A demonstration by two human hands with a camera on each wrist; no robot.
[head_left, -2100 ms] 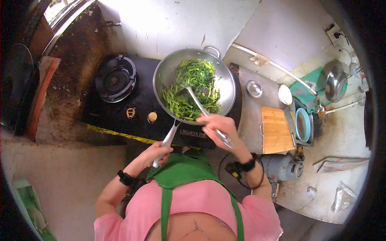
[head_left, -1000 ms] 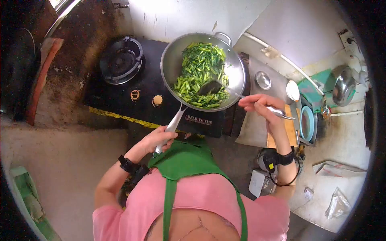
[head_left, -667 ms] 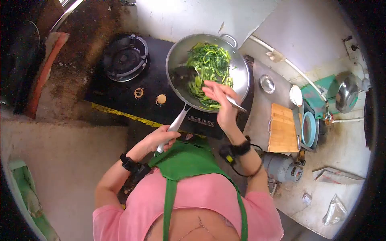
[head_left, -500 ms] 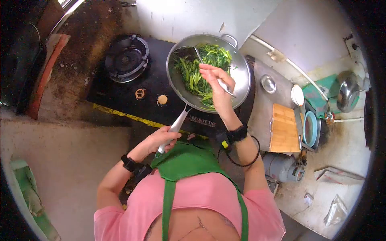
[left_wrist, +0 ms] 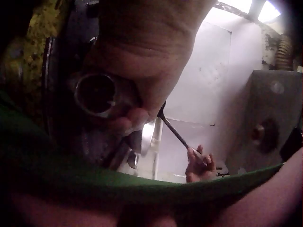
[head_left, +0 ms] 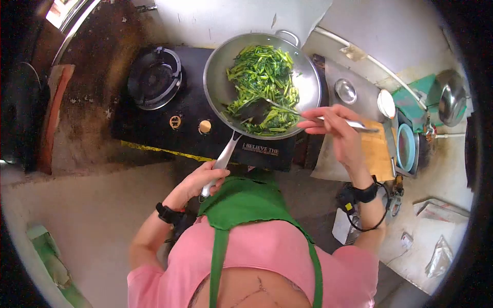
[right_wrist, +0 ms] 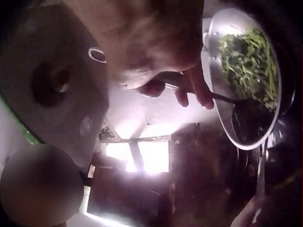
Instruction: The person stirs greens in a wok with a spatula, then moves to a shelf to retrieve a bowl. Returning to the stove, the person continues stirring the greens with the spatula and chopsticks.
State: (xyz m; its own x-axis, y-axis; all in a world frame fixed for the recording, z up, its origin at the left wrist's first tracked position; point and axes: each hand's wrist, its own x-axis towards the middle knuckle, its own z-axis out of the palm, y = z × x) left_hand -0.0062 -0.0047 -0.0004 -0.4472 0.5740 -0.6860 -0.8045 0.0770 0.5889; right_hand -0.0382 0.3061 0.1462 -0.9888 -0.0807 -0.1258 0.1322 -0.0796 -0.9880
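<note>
A wide metal wok (head_left: 218,92) sits on the black gas stove, filled with chopped leafy greens (head_left: 262,72). My left hand (head_left: 204,179) grips the wok's long handle (head_left: 226,154); in the left wrist view the round handle end (left_wrist: 96,94) pokes out from that hand. Over the wok's right rim, my right hand (head_left: 339,134) holds a wok spatula (head_left: 362,126) by its shaft. The spatula's dark blade lies among the greens at the near side of the wok. From the right wrist view, the blade (right_wrist: 251,116) shows low in the wok beside the greens.
Left of the wok is a second burner (head_left: 154,79), with two knobs in front. On the right counter are a wooden cutting board (head_left: 375,154), a knife (head_left: 389,141), a small metal dish (head_left: 345,91), a white bowl (head_left: 386,103) and a blue basin (head_left: 405,149).
The right hand swung the spatula left and up through the greens, then back to the right, bringing its blade to the near side. The left hand kept its grip on the handle.
</note>
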